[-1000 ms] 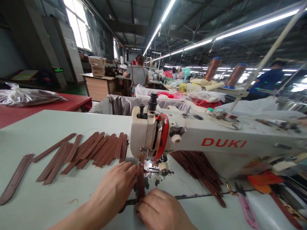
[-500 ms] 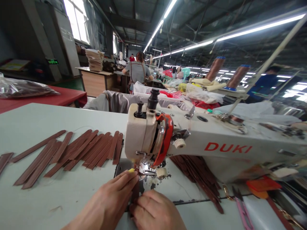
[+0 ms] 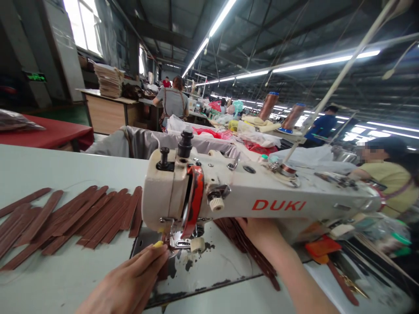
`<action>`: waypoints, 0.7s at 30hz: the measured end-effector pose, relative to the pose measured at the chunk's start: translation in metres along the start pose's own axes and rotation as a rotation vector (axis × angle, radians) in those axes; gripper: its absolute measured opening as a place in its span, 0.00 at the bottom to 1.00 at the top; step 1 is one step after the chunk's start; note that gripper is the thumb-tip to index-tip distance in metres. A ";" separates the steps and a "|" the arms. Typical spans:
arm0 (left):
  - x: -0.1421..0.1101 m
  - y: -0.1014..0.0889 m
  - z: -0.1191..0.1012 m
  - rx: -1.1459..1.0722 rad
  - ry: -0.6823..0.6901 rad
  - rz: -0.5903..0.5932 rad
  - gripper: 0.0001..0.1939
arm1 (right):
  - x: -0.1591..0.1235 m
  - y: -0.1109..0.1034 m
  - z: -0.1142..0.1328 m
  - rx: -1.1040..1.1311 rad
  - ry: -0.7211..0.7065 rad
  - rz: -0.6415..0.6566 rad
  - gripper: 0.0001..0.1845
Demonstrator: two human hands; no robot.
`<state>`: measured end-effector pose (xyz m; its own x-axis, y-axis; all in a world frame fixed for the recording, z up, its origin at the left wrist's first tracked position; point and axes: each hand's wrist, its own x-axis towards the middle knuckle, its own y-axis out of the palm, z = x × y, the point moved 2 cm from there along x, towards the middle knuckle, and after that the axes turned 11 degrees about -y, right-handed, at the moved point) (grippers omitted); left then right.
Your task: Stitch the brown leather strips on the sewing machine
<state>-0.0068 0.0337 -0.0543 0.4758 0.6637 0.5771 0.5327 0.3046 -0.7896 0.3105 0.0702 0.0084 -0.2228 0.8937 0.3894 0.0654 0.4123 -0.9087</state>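
Observation:
A white sewing machine (image 3: 229, 192) marked DUKI stands before me, its presser foot (image 3: 179, 244) low over the plate. Beside the foot, the fingers of my left hand (image 3: 137, 272) are pressed together on a brown strap (image 3: 163, 271), mostly covered by them. Something small and yellow (image 3: 158, 244) shows at these fingertips. My right hand (image 3: 257, 229) reaches under the machine arm to a pile of brown straps (image 3: 252, 253); its fingers are hidden there. More brown straps (image 3: 94, 213) with rounded ends lie spread left of the machine.
Right of my forearm lie an orange-red piece (image 3: 323, 247) and a strap with a metal clasp (image 3: 353, 285). Thread cones (image 3: 270, 106) stand behind the machine. A grey-lined bin (image 3: 137, 141) is beyond the table. A person in yellow (image 3: 393, 174) is at the right.
My right hand has left the strap by the presser foot and moved right, under the machine arm to the pile. My left hand stays at the foot. The view has turned right.

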 end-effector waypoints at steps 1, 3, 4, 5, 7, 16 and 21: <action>0.003 -0.004 -0.003 0.010 0.026 0.007 0.20 | 0.003 0.002 0.001 -0.019 -0.007 0.008 0.15; 0.009 -0.013 -0.010 0.038 0.059 0.038 0.20 | 0.004 0.004 0.004 -0.053 -0.021 0.012 0.17; 0.013 -0.017 -0.014 0.052 0.066 0.051 0.21 | 0.004 0.003 0.005 -0.067 -0.029 0.010 0.17; 0.016 -0.022 -0.017 0.065 0.074 0.056 0.22 | 0.003 0.003 0.006 -0.079 -0.037 0.006 0.17; 0.021 -0.029 -0.022 0.087 0.099 0.056 0.23 | -0.002 0.000 0.006 -0.097 -0.052 -0.002 0.17; 0.014 -0.018 -0.021 0.011 0.026 0.101 0.20 | -0.042 -0.026 0.026 -0.065 -0.247 -0.082 0.21; 0.012 -0.020 -0.002 -0.105 -0.130 0.091 0.21 | -0.063 -0.052 0.037 0.109 -0.439 -0.222 0.20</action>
<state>-0.0103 0.0338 -0.0313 0.4346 0.7699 0.4673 0.5652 0.1708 -0.8071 0.2850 -0.0141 0.0251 -0.6093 0.6185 0.4962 -0.1264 0.5420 -0.8308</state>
